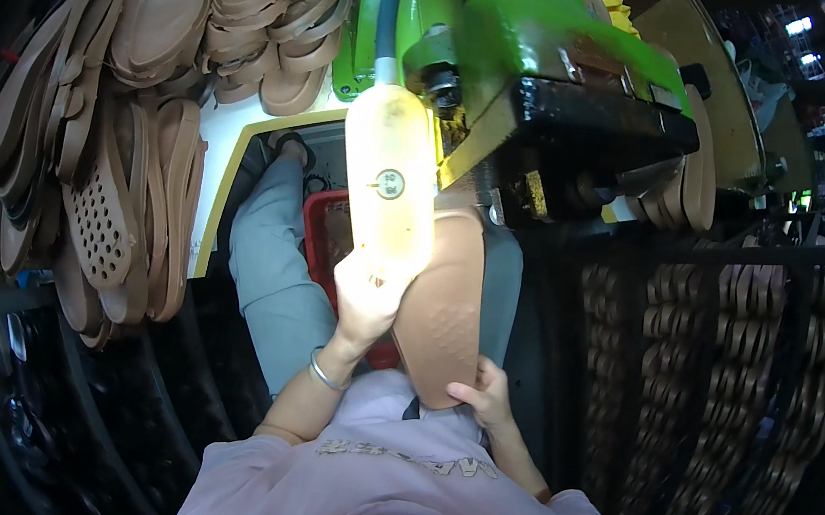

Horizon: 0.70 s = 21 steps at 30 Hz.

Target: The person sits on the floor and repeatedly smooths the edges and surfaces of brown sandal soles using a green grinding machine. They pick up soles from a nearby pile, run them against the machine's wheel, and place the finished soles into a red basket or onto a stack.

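Head view shows the left hand (365, 298) wrapped around a pale, lit tool (390, 180) hanging on a hose, while the right hand (487, 394) pinches the heel of 1 brown sole (443, 301), its toe up at 12 o'clock under the green machine (515, 47). Finished-looking soles (115, 126) pile at 10 o'clock; this 1 seems mid-process.

This is a footwear workshop. Heaps of brown shoe soles (171, 21) fill the upper left, more tan soles stand racked in rows (722, 371) at the right, and a heavy green machine (525, 48) with a black head looms above the seated person's lap.
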Each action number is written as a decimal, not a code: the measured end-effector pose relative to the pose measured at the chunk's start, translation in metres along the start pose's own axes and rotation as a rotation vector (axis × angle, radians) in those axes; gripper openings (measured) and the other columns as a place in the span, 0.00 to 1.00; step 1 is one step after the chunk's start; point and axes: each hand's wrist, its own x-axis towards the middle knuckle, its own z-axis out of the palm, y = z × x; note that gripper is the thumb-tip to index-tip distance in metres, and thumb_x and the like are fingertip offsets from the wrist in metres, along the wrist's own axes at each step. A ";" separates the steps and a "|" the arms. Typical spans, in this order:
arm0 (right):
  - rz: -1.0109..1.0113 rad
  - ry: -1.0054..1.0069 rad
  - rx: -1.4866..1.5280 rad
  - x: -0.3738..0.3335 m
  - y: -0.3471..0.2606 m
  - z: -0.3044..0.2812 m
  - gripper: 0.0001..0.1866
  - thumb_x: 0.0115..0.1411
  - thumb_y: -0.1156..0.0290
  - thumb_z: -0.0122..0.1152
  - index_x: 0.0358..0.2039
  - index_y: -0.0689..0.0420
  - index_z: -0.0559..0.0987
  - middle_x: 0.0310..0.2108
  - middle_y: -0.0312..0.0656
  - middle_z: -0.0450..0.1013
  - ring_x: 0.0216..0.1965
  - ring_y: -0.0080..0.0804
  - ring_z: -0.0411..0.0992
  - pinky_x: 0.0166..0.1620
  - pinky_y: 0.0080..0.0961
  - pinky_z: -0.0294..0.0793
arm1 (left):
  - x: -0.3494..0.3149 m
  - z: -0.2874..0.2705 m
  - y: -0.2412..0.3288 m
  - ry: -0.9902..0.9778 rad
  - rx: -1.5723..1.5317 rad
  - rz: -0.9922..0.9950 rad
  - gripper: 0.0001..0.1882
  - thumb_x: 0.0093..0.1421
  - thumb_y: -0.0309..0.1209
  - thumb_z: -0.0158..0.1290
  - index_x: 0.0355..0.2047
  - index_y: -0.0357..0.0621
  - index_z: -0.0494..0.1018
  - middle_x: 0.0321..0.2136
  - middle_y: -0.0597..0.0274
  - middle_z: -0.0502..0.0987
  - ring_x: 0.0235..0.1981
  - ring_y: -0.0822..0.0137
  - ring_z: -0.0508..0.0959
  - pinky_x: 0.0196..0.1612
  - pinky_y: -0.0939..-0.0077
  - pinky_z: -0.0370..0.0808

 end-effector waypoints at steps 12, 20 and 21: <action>-0.501 0.475 0.077 0.007 -0.088 -0.043 0.20 0.54 0.73 0.58 0.48 0.64 0.70 0.43 0.43 0.72 0.45 0.32 0.71 0.51 0.26 0.69 | -0.002 0.002 -0.002 -0.098 -0.068 0.017 0.25 0.55 0.16 0.54 0.53 0.29 0.62 0.49 0.50 0.71 0.46 0.67 0.74 0.49 0.77 0.72; -0.629 0.328 -0.102 0.090 -0.181 -0.067 0.19 0.55 0.74 0.59 0.47 0.65 0.71 0.43 0.44 0.72 0.46 0.30 0.70 0.52 0.25 0.66 | 0.014 0.003 0.003 -0.001 -0.064 0.103 0.16 0.52 0.21 0.54 0.42 0.29 0.72 0.35 0.55 0.78 0.36 0.67 0.78 0.42 0.76 0.74; -0.634 0.278 -0.118 0.099 -0.192 -0.065 0.18 0.55 0.74 0.59 0.47 0.64 0.71 0.42 0.43 0.72 0.46 0.30 0.70 0.52 0.25 0.66 | 0.015 0.001 0.010 0.016 -0.014 0.128 0.15 0.52 0.21 0.54 0.41 0.29 0.72 0.35 0.55 0.78 0.36 0.67 0.78 0.42 0.76 0.74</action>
